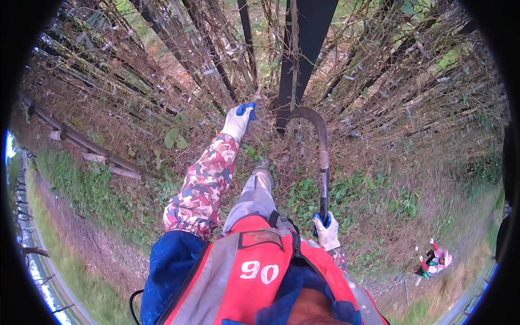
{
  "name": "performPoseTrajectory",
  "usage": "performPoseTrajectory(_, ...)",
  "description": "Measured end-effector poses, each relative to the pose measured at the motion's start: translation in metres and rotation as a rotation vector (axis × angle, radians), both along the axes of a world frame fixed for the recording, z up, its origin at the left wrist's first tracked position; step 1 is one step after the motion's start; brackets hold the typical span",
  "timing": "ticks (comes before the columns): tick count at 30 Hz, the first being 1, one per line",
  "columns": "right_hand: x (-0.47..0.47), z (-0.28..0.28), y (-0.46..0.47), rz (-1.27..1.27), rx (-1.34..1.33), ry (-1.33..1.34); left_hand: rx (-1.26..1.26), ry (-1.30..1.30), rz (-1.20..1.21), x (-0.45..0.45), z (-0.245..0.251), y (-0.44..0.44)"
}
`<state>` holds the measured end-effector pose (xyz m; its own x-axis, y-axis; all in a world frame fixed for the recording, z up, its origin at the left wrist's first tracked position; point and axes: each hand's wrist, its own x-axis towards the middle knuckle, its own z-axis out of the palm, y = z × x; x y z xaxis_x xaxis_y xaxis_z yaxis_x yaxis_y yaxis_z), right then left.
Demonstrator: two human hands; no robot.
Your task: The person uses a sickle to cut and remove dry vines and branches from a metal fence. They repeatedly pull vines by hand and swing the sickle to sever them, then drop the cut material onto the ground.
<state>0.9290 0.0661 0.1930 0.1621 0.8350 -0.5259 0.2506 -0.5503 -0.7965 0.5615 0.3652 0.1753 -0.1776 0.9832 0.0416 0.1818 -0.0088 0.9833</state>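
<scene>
A white work glove with blue fingers covers my left hand [240, 118], which reaches forward into dry, tangled vines [260, 97]. Its fingers are curled around what looks like a thin stem, though the grip itself is too small to make out. In my right hand [326, 232], also gloved, is the dark handle of a sickle [324, 170]. The sickle's curved blade points away from me, its tip beside the foot of a black fence post [289, 81]. My left arm wears a camouflage-patterned sleeve cover.
Dark fence bars [248, 40] stand in front, overgrown with dry vines. Cut logs or poles [122, 164] lie at the left. Green weeds [304, 199] grow near my feet. Another person [435, 262] in a vest is at the lower right, some distance off.
</scene>
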Motion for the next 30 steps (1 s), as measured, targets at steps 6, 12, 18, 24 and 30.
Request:
performPoseTrajectory(6, 0.003, 0.005, 0.009, 0.008, 0.003, 0.051, -0.901, 0.659, 0.064, -0.096, -0.174, -0.299)
performPoseTrajectory(12, 0.0, -0.005, 0.007, 0.029, -0.016, 0.076, -1.372, 0.786, 0.082, -0.163, -0.187, -0.54)
performPoseTrajectory(18, -0.005, -0.013, 0.014, -0.01, -0.032, 0.222, -0.752, 0.617, 0.27, -0.086, -0.122, -0.391)
performPoseTrajectory(24, 0.007, -0.01, 0.009, -0.015, -0.002, 0.174, 0.095, 0.603, 0.069, 0.005, 0.045, -0.099)
performPoseTrajectory(30, 0.007, -0.003, -0.02, -0.087, -0.084, 0.15, 0.353, 1.144, 0.206, 0.037, 0.153, 0.086)
